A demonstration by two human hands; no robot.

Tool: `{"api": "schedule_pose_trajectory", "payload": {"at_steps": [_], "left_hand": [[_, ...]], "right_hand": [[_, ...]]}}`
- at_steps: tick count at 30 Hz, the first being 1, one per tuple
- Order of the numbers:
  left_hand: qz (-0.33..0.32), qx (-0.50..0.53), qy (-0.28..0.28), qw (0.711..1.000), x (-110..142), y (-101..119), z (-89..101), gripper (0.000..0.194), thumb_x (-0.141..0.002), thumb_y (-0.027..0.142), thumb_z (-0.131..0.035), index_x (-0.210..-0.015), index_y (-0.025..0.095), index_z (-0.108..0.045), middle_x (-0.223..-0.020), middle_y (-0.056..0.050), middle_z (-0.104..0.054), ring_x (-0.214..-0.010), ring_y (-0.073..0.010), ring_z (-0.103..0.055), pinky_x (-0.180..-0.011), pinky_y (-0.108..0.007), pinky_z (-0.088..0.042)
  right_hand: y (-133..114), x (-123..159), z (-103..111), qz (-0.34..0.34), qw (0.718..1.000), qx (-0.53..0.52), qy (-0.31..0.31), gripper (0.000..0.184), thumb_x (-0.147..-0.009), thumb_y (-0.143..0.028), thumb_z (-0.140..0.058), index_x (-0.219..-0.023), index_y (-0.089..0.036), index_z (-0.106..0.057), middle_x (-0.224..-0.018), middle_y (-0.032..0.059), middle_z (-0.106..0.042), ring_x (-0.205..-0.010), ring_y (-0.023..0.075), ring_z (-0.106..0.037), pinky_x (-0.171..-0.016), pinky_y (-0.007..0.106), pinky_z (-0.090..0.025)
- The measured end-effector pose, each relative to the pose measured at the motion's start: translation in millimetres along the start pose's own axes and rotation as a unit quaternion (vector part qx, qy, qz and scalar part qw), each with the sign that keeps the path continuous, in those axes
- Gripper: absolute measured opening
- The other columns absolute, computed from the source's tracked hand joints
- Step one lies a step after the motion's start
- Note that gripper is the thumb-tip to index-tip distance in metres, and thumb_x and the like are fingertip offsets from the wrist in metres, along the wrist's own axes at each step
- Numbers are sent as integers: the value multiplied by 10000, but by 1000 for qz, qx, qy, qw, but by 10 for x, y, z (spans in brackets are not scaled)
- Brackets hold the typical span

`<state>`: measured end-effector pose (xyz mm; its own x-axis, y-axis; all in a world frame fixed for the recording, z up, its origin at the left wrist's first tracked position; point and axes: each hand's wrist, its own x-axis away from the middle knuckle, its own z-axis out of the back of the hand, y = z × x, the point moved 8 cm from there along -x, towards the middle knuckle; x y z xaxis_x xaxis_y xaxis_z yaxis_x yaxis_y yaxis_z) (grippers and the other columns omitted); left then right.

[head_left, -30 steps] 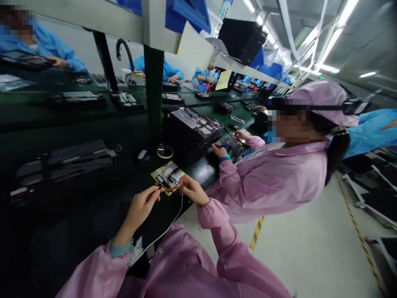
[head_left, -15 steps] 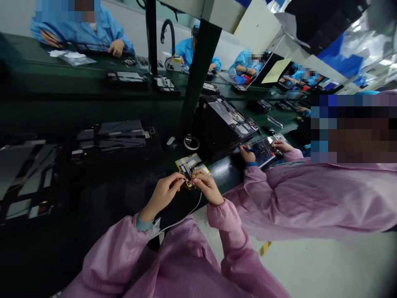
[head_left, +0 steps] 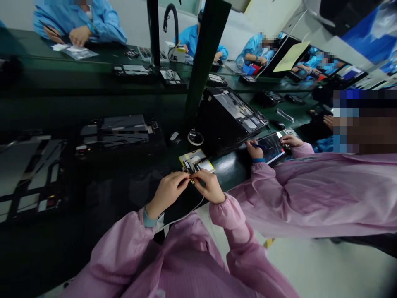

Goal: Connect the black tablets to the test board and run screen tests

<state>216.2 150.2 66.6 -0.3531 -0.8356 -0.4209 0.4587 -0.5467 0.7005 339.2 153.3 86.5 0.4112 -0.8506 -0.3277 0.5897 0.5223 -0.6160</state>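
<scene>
A flat, yellow-edged battery pack [head_left: 206, 164] with dark flex strips and a small board lies before me, tilted on the dark bench. At its near edge, my left hand [head_left: 169, 191] is closed, thumb and forefinger pinching a small part there. My right hand [head_left: 211, 186] pinches the same edge, its fingertips almost touching the left ones. What exactly sits between the fingertips is too small to make out. A thin white cable [head_left: 198, 203] runs from below my right hand toward my lap.
A stack of opened tablet-like units [head_left: 237, 109] stands beyond the pack, beside a green post [head_left: 207, 54]. More opened units [head_left: 119, 132] lie to the left. A round white-rimmed item [head_left: 196, 138] sits behind the pack. At right, a co-worker's hand [head_left: 254, 150] rests on a dark panel.
My fingertips have drawn closer together at the pack's near edge. The whole view has shifted slightly. Across the bench, a co-worker's hands have come together over a clear bag.
</scene>
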Motion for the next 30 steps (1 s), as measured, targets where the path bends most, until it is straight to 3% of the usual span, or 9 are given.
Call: {"api": "schedule_pose_trajectory", "payload": {"at_steps": [9,21,27,30], "left_hand": [[-22,-30,-4,999,-12,69,21,69,-935,204,-507,-916,215,-572,-863,-9,-678,-797,-156,-657,-744,-283,-502],[-21,-35,-11,999,4,54,-4,92,-939,213,-494,-921,215,-585,-876,-19,-683,-812,-163,-660,-761,-300,-516],[-10,-29,-31,999,0,43,-44,107,-939,219,-492,-990,218,-585,-924,-24,-696,-844,-164,-669,-787,-302,-520],[-17,-41,-43,998,3,46,-72,116,-945,216,-472,-935,217,-588,-900,-25,-693,-833,-169,-666,-780,-306,-514]], "right_hand": [[4,21,59,13,1000,-6,20,160,-883,-139,-490,-882,-210,-634,-776,28,-644,-728,164,-572,-688,295,-446],[-44,52,49,59,998,4,2,171,-887,-124,-485,-921,-208,-630,-792,37,-646,-755,178,-545,-701,315,-421],[-44,54,39,47,999,17,-19,180,-885,-129,-473,-909,-221,-627,-811,41,-650,-778,186,-551,-716,327,-429],[-48,45,10,34,999,18,-36,155,-869,-141,-496,-910,-224,-620,-844,47,-650,-814,200,-549,-738,339,-435]]}}
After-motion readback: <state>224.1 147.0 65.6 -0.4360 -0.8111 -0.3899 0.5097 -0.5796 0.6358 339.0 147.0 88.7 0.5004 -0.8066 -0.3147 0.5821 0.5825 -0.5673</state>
